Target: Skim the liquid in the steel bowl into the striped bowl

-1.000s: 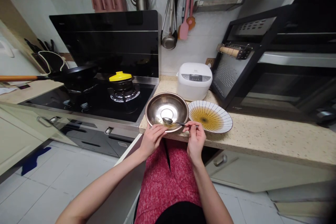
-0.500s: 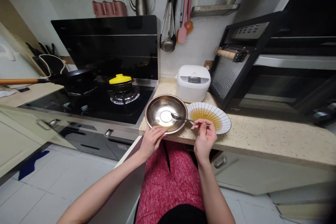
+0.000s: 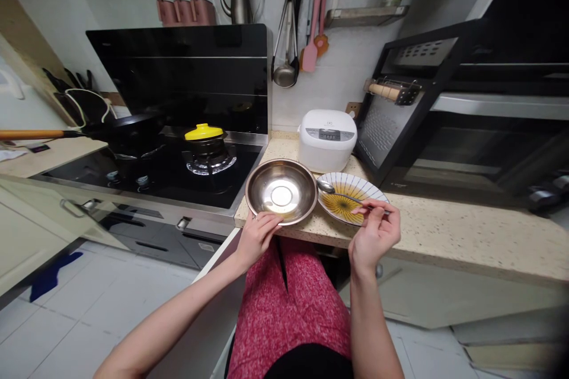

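Observation:
A shiny metal bowl (image 3: 262, 186) stands at the counter's front corner, tilted slightly if at all. My left hand (image 3: 256, 240) grips its near rim, fingers over the edge and closed. A little clear or yellowish liquid seems to lie in its bottom. To the right is a white plate (image 3: 328, 179) with dark radial lines and a yellow-brown middle; whether that colour is pattern or liquid I cannot tell. My right hand (image 3: 377, 235) pinches the handle of a metal spoon (image 3: 328, 188), whose head is over the plate's left rim, close to the bowl.
Behind the plate sits a white rice cooker (image 3: 328, 148). A dark oven (image 3: 489, 148) takes up the right side of the counter. On the left, the gas hob (image 3: 178, 183) carries a yellow-lidded pot (image 3: 203, 133) and a dark wok (image 3: 137, 130). Utensils hang on the wall.
My right hand has moved right, carrying the spoon from over the bowl to over the plate. My left hand and the bowl have stayed in place.

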{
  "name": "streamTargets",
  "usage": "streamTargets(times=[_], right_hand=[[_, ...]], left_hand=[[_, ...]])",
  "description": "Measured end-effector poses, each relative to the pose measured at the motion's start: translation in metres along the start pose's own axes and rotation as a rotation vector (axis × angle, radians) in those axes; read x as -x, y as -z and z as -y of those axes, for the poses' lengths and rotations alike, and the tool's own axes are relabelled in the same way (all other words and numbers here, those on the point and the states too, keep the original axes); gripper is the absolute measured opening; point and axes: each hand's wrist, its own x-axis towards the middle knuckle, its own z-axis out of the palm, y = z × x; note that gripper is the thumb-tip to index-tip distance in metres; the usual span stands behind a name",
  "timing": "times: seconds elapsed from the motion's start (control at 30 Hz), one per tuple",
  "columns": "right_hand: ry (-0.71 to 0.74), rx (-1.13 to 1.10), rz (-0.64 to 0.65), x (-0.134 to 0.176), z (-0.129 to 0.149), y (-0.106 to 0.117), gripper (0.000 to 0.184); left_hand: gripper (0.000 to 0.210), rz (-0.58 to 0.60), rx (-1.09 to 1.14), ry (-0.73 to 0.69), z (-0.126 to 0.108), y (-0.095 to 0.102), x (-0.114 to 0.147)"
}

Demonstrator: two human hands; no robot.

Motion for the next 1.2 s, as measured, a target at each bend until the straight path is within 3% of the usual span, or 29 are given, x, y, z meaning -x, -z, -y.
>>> streamTargets(times=[0.13,0.3,0.43,0.63,0.73,0.8,0.87,1.03,1.1,1.2], right_hand=[[0.076,0.099,-0.020,0.000,-0.002,0.007,0.024],[0.212,0.238,0.054,0.008,-0.007,0.016,0.022],[0.355,0.345,0.161,0.011,-0.012,0.024,0.018],[0.714,0.492,0.393,0.004,-0.015,0.034,0.019],[0.784,0.518,0.491,0.003,-0.016,0.036,0.025],[0.770,0.512,0.497,0.005,-0.017,0.035,0.024],[0.694,0.474,0.412,0.009,-0.016,0.033,0.018],[0.288,0.252,0.102,0.025,-0.004,0.017,0.018],[0.174,0.187,0.113,0.032,0.000,0.010,0.021],[0.018,0.125,0.234,0.042,-0.002,0.002,0.023]], left_hand=[[0.024,0.001,0.005,0.005,0.000,0.000,0.000],[0.024,-0.002,0.019,0.006,0.000,0.000,0.000],[0.026,0.010,0.018,0.018,0.000,0.000,0.000],[0.027,0.006,0.021,0.018,0.001,-0.001,0.001],[0.026,0.000,0.019,0.015,0.001,-0.001,0.001],[0.026,-0.001,0.014,0.016,0.001,-0.001,0.001],[0.026,0.003,0.010,0.015,0.001,-0.001,0.001],[0.027,0.008,0.013,0.013,0.000,0.000,0.001],[0.026,0.005,0.017,0.015,0.000,0.000,0.000],[0.026,0.006,0.030,0.022,0.000,0.000,0.000]])
